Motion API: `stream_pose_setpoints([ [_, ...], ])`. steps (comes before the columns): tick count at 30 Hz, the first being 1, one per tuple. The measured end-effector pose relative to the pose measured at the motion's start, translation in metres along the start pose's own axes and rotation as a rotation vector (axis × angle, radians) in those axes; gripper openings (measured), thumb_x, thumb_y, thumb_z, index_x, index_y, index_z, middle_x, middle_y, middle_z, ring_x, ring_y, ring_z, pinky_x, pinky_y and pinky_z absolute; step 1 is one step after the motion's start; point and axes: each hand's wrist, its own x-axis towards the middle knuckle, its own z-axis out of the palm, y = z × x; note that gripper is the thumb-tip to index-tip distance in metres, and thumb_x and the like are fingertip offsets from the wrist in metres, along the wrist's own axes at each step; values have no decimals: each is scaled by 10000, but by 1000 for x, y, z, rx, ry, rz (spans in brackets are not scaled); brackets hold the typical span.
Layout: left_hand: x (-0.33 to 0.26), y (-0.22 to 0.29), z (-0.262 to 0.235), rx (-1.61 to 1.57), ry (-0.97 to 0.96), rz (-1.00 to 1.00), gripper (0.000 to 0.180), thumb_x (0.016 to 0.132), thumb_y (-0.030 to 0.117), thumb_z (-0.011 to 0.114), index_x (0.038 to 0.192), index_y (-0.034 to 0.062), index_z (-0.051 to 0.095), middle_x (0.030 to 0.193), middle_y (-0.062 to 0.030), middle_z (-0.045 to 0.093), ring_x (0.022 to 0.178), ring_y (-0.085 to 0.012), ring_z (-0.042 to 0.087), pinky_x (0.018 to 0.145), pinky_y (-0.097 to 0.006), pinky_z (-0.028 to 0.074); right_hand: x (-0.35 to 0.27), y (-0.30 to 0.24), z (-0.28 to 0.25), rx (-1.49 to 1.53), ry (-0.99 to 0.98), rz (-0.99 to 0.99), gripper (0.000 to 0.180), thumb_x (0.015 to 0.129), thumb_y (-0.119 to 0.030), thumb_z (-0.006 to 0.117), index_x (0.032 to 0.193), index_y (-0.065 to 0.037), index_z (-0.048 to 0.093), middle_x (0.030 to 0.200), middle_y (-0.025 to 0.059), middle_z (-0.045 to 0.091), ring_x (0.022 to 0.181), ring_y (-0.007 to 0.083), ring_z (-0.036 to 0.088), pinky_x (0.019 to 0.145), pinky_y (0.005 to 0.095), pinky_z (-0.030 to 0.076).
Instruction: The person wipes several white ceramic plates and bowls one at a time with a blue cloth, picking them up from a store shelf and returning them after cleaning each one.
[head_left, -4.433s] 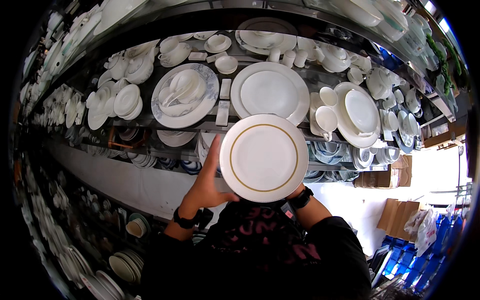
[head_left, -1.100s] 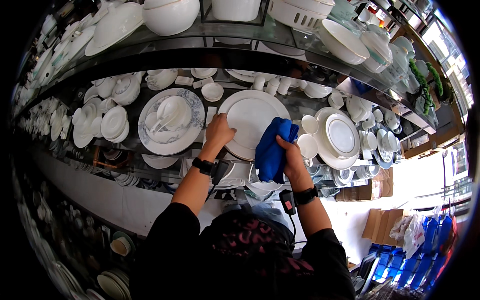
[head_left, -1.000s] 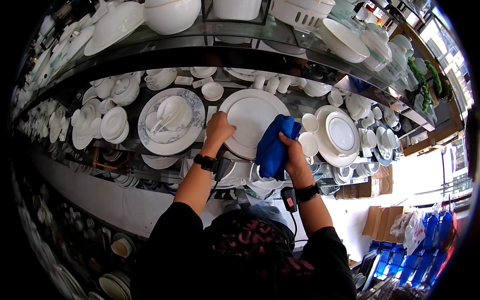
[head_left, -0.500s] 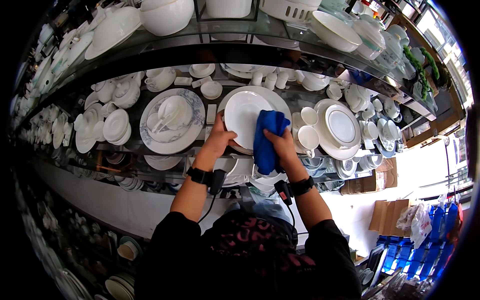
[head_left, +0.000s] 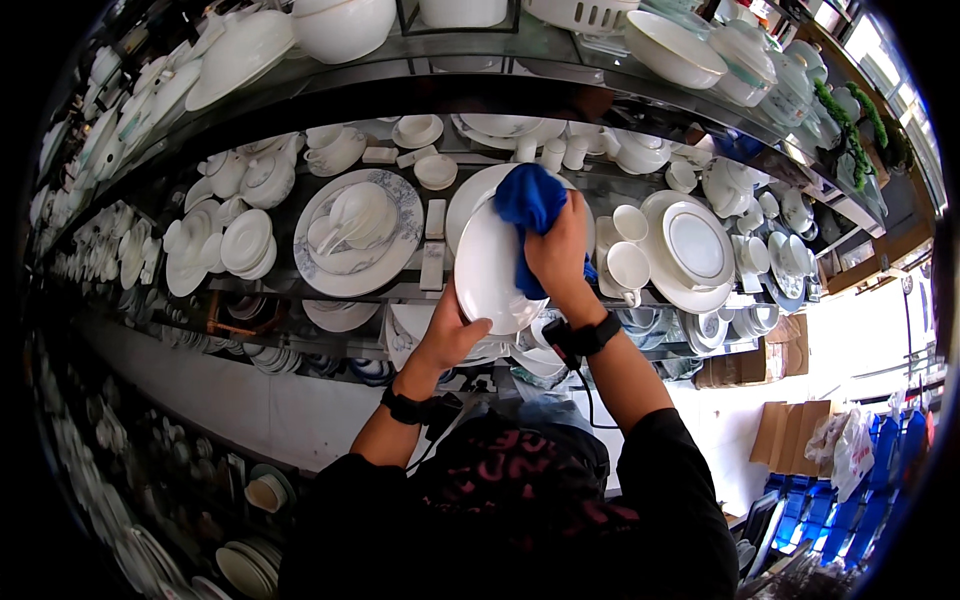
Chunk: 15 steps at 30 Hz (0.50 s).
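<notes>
A white plate [head_left: 488, 268] is held tilted in front of the glass shelf by my left hand [head_left: 452, 328], whose thumb lies over its lower left rim with the fingers behind it. My right hand [head_left: 560, 250] is closed on a blue cloth [head_left: 531, 200], pressed over the plate's upper right edge. Behind the held plate, a larger white plate [head_left: 464, 205] lies on the shelf. To its left stands a grey-patterned plate [head_left: 308, 262] with smaller dishes and a spoon stacked on it.
Two white cups [head_left: 628, 268] and gold-rimmed plates [head_left: 697, 247] stand close on the right. An upper glass shelf [head_left: 470, 48] carries tureens and bowls overhead. Teapots [head_left: 268, 180] crowd the left. Cardboard boxes [head_left: 790, 437] and blue crates [head_left: 868, 480] sit on the floor at lower right.
The plate has come lower and nearer to me and tilted. My left hand has moved down its rim; my right hand has carried the cloth up to the plate's upper edge.
</notes>
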Motion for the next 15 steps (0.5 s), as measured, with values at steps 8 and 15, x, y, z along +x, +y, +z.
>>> stream_pose_setpoints([
  [8, -10, 4, -21, -385, 35, -21, 723, 732, -43, 663, 1373, 59, 346, 1284, -64, 503, 1183, -182, 500, 995, -321, 417, -57, -76, -5, 148, -326, -160, 585, 530, 19, 637, 1112, -3, 584, 979, 162, 545, 883, 366, 551, 716, 412, 487],
  [15, -24, -4, 1, -672, 426, -17, 604, 708, -25, 688, 1267, 30, 466, 1219, -81, 563, 1068, -174, 569, 924, -316, 464, -62, -60, -34, 88, -452, -384, 558, 516, 12, 652, 1070, -48, 611, 985, 153, 550, 880, 354, 551, 717, 411, 479],
])
